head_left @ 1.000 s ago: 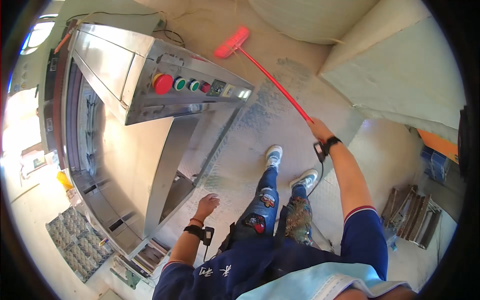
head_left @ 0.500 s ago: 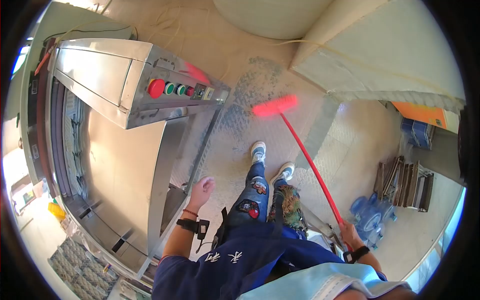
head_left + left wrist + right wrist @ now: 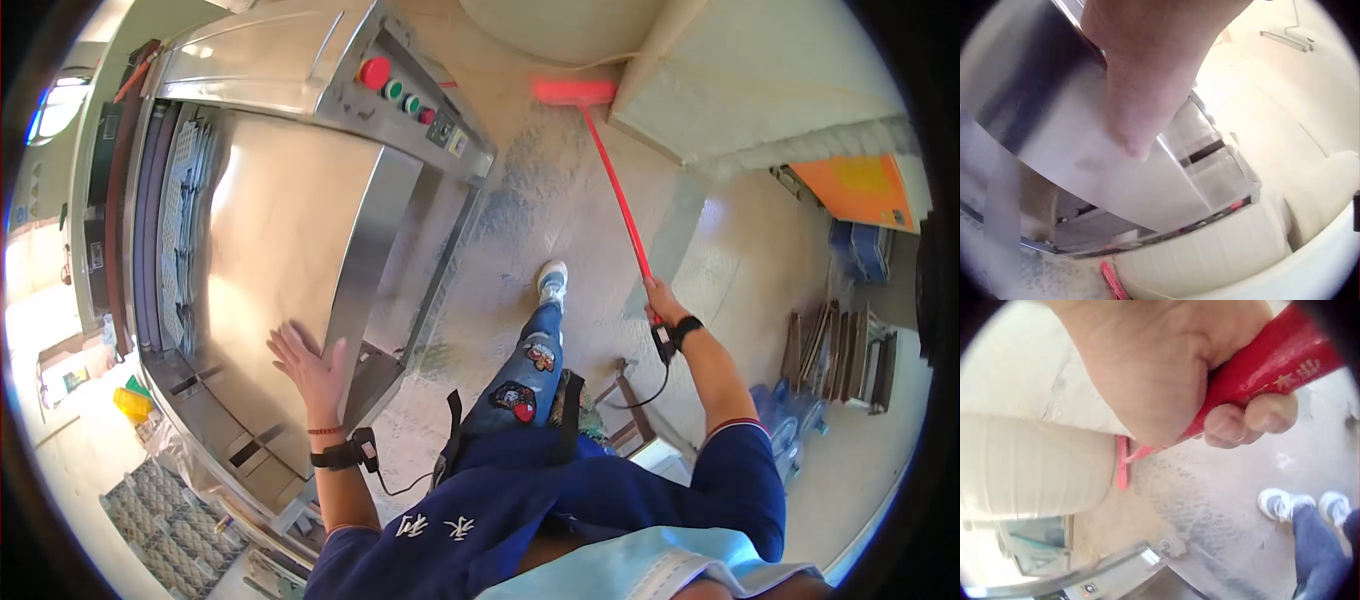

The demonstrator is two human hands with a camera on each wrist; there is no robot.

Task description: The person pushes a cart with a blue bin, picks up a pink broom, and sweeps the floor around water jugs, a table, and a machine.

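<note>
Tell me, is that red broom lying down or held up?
Held up, at a slant: the right hand curls around its red handle, with the brush end out ahead.

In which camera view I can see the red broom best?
The head view: it shows the broom almost whole, from brush to the right hand gripping its handle. The right wrist view shows the handle close, the brush small; the left wrist view, only a small red part near the bottom.

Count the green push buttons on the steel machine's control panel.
2: the first green button beside the large red button, the second green button beside the small red button.
</note>
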